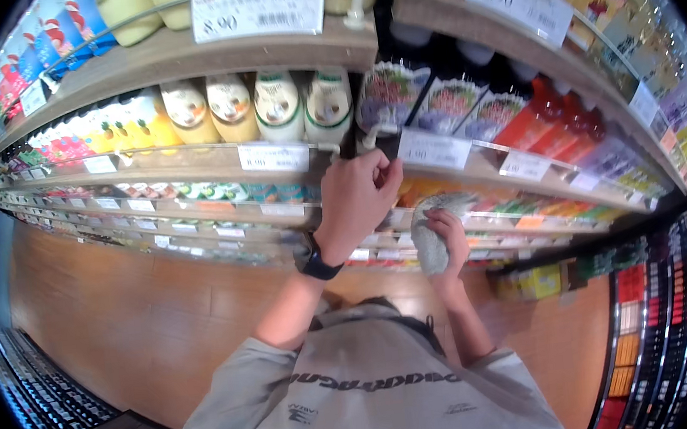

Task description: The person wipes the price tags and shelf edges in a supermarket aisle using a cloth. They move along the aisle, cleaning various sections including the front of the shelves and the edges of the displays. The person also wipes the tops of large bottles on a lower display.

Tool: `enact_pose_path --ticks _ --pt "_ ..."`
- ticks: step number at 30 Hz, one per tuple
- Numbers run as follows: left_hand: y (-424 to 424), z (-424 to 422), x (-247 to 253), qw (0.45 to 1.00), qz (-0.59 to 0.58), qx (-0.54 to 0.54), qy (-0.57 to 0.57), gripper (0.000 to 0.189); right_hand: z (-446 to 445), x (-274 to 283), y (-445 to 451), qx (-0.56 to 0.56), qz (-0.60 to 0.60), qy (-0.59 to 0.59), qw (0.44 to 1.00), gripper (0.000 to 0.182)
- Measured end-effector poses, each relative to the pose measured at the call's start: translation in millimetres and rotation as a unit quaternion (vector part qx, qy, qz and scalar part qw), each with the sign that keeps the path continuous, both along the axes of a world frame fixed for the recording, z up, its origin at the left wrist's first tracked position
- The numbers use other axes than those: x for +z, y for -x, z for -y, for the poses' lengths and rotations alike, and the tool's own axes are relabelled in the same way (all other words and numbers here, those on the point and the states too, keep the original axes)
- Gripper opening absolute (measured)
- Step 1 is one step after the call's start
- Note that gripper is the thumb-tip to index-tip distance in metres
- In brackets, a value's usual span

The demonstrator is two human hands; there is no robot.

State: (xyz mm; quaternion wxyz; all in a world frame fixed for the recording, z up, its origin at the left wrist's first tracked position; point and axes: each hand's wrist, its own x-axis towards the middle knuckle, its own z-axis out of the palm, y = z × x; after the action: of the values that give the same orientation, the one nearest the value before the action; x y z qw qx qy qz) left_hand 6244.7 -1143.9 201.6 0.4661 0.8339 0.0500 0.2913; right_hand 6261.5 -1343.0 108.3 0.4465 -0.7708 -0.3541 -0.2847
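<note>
My left hand (pixel 358 203), with a dark watch (pixel 317 261) on its wrist, is raised at the shelf edge below a white hook. Its fingers are curled, and whether they grip anything cannot be told. My right hand (pixel 452 241) holds a light grey-green cloth (pixel 430 246), bunched and hanging, in front of the lower shelves. Just above my left hand is a wooden shelf (pixel 212 156) carrying a price tag (pixel 275 157) and cream-coloured bottles (pixel 277 105). Another price tag (pixel 434 149) lies right of that hand, below purple-printed packs (pixel 448 105).
An upper wooden shelf (pixel 276 52) juts out overhead with large pale bottles and a price tag (pixel 258 11). Red packs (pixel 554 123) stand on the right shelf. Brown floor (pixel 137 280) lies below. Black display racks stand at lower left (pixel 53 383) and right (pixel 674 318); a yellow box (pixel 536 282) is near the right one.
</note>
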Motion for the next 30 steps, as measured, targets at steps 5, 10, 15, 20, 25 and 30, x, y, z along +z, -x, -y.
enact_pose_path --ticks 5,10,15,20,25,30 --pt "28.3 6.9 -53.3 0.998 0.021 -0.054 0.028 0.028 55.0 -71.6 20.4 -0.077 -0.307 -0.14 0.938 0.025" --pt "41.7 19.0 -139.6 0.987 -0.127 -0.08 0.063 0.014 86.0 -85.6 14.6 -0.138 -0.541 -0.403 0.725 0.025" --pt "27.2 22.0 -214.7 0.974 -0.148 -0.046 0.164 0.043 87.2 -97.1 5.7 0.011 -0.664 -0.524 0.533 0.026" --pt "10.2 26.7 -225.3 0.921 -0.206 -0.018 0.331 0.032 54.9 -103.3 2.8 -0.095 -0.544 -0.438 0.709 0.031" --pt "3.5 16.8 -217.3 0.872 -0.251 -0.039 0.418 0.024 28.1 -107.2 -11.7 -0.116 -0.142 -0.009 0.983 0.045" --pt "3.1 7.3 -203.2 0.812 -0.287 -0.059 0.505 0.027 -9.4 -145.5 -10.1 -0.077 -0.092 0.156 0.98 0.054"
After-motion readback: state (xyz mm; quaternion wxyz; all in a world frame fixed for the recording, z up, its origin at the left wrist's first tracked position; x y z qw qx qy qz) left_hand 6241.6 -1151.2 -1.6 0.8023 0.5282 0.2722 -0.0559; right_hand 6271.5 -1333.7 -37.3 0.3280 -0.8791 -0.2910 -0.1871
